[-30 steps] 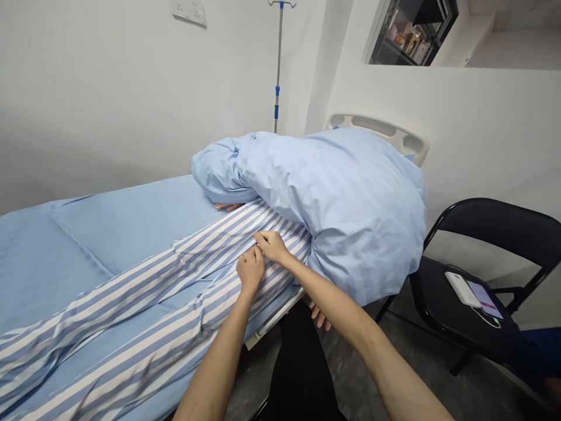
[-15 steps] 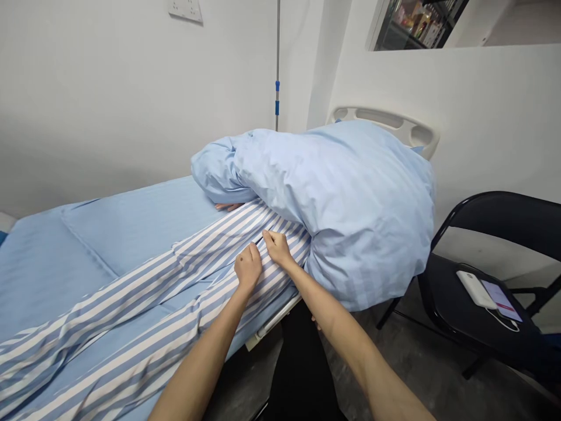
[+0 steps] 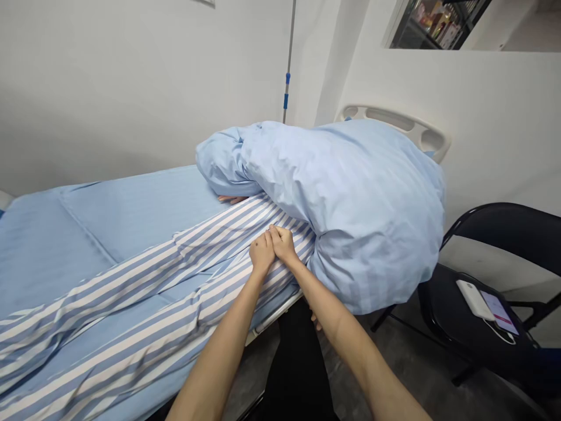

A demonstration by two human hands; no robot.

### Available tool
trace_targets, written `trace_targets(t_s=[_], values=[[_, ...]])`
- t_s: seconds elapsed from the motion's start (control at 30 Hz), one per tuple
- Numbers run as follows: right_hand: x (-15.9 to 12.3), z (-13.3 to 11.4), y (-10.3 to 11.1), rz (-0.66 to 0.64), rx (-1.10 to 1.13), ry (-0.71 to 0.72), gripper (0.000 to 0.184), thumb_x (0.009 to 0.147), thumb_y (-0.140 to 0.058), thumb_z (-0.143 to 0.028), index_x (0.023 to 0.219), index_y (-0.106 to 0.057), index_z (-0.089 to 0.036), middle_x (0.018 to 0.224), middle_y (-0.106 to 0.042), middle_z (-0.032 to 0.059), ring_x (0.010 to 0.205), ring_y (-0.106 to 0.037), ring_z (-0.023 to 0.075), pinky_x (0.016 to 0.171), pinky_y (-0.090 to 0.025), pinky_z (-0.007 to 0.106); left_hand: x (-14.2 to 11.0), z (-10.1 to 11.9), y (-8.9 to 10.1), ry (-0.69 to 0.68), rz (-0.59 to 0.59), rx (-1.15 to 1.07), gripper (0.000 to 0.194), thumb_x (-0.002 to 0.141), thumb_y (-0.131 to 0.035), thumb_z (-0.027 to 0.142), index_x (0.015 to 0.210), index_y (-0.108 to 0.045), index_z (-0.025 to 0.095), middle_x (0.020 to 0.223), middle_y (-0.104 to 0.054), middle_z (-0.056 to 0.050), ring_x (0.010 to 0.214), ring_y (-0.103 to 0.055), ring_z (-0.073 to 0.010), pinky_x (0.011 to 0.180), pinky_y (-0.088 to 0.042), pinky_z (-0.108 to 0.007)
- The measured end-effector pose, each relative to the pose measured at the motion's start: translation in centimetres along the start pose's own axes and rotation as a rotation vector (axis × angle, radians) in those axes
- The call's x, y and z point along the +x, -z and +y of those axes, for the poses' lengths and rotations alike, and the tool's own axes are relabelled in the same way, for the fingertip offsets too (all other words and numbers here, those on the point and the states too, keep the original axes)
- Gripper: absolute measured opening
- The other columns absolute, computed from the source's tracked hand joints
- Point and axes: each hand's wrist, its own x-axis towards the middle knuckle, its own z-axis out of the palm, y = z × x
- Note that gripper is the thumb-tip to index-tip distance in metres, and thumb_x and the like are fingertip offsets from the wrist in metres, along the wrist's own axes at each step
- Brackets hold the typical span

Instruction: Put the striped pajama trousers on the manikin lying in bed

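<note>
The person's left hand (image 3: 262, 251) and right hand (image 3: 283, 243) met, touching, over the upper part of the blue-and-white striped cloth trousers (image 3: 210, 242). Each grip was narrow, the fingers curled in; whether they pinched any fabric could not be told. The trousers stretched along the bed, on a light-blue sheet (image 3: 131, 204), their top end running under a bulky pale-blue quilt (image 3: 363, 204). Another person's fingertips (image 3: 233, 199) showed at the quilt's lower edge, beyond the trousers. A cream plastic headboard (image 3: 419, 130) stood behind the quilt. To the right, a black folding chair (image 3: 508, 234) carried a white rectangular device (image 3: 474, 298) with a lit phone (image 3: 499, 313) beside it.
</note>
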Motion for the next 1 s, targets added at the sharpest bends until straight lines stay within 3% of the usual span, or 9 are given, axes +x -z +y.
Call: trace_targets(t_s=[0.13, 0.3, 0.57, 0.73, 0.87, 0.93, 1.0], values=[[1.1, -1.0, 0.3, -0.047, -0.062, -0.005, 0.053, 0.090, -0.038, -0.061, 0.054, -0.032, -0.023, 0.052, -0.034, -0.0040, 0.055, -0.032, 0.0112, 0.056, -0.024, 0.028, 0.1, 0.2, 0.6, 0.021, -0.028, 0.098, 0.036, 0.100, -0.033, 0.018, 0.108, -0.067, 0.013, 0.095, -0.069, -0.013, 0.087, -0.063, -0.0224, 0.075, -0.039, -0.031], [3.1, -2.7, 2.2, 0.013, -0.118, 0.106, 0.054, 0.092, -0.036, -0.062, 0.055, -0.029, -0.023, 0.053, -0.031, -0.0042, 0.056, -0.030, 0.0111, 0.057, -0.023, 0.029, 0.0, 0.5, 1.0, 0.047, -0.032, 0.058, 0.036, 0.101, -0.033, 0.021, 0.102, -0.069, 0.018, 0.097, -0.070, -0.010, 0.084, -0.061, -0.0207, 0.074, -0.037, -0.030], [3.3, 1.6, 4.0, -0.006, -0.203, -0.015, 0.052, 0.091, -0.035, -0.063, 0.057, -0.032, -0.024, 0.052, -0.038, -0.0036, 0.057, -0.034, 0.0123, 0.056, -0.024, 0.029, 0.0, 0.4, 1.2, 0.110, -0.028, -0.136, 0.041, 0.100, -0.033, 0.026, 0.076, -0.065, 0.019, 0.078, -0.068, -0.009, 0.075, -0.057, -0.0195, 0.071, -0.036, -0.031], [3.3, 1.8, 3.8, 0.020, -0.201, -0.007, 0.050, 0.091, -0.032, -0.061, 0.059, -0.034, -0.023, 0.054, -0.041, -0.0035, 0.058, -0.036, 0.0124, 0.057, -0.025, 0.029, 0.0, 1.2, 1.8, 0.118, -0.054, -0.270, 0.044, 0.097, -0.033, 0.027, 0.059, -0.053, 0.021, 0.066, -0.064, -0.006, 0.067, -0.055, -0.0177, 0.068, -0.038, -0.030], [3.0, 1.4, 4.0, 0.020, -0.215, 0.008, 0.050, 0.089, -0.033, -0.063, 0.058, -0.034, -0.024, 0.053, -0.042, -0.0029, 0.057, -0.036, 0.0127, 0.057, -0.026, 0.029, -0.1, 0.0, 4.7, 0.032, -0.102, -0.421, 0.050, 0.096, -0.029, 0.031, 0.050, -0.046, 0.022, 0.055, -0.057, -0.003, 0.062, -0.055, -0.0157, 0.070, -0.042, -0.029], [2.9, 1.3, 4.2, 0.020, -0.215, 0.002, 0.051, 0.087, -0.034, -0.065, 0.058, -0.033, -0.024, 0.052, -0.041, -0.0028, 0.057, -0.035, 0.0128, 0.056, -0.026, 0.029, -0.5, -2.7, 7.8, 0.008, -0.088, -0.415, 0.050, 0.094, -0.029, 0.036, 0.048, -0.046, 0.022, 0.053, -0.055, -0.002, 0.061, -0.054, -0.0153, 0.071, -0.043, -0.028], [2.8, 1.2, 4.4, 0.014, -0.222, -0.001, 0.052, 0.085, -0.035, -0.068, 0.057, -0.033, -0.024, 0.051, -0.040, -0.0027, 0.056, -0.035, 0.0129, 0.055, -0.026, 0.029, -1.5, -7.2, 12.0, 0.059, -0.046, -0.344, 0.049, 0.091, -0.031, 0.042, 0.048, -0.046, 0.022, 0.052, -0.054, -0.002, 0.060, -0.053, -0.0151, 0.068, -0.043, -0.027]])
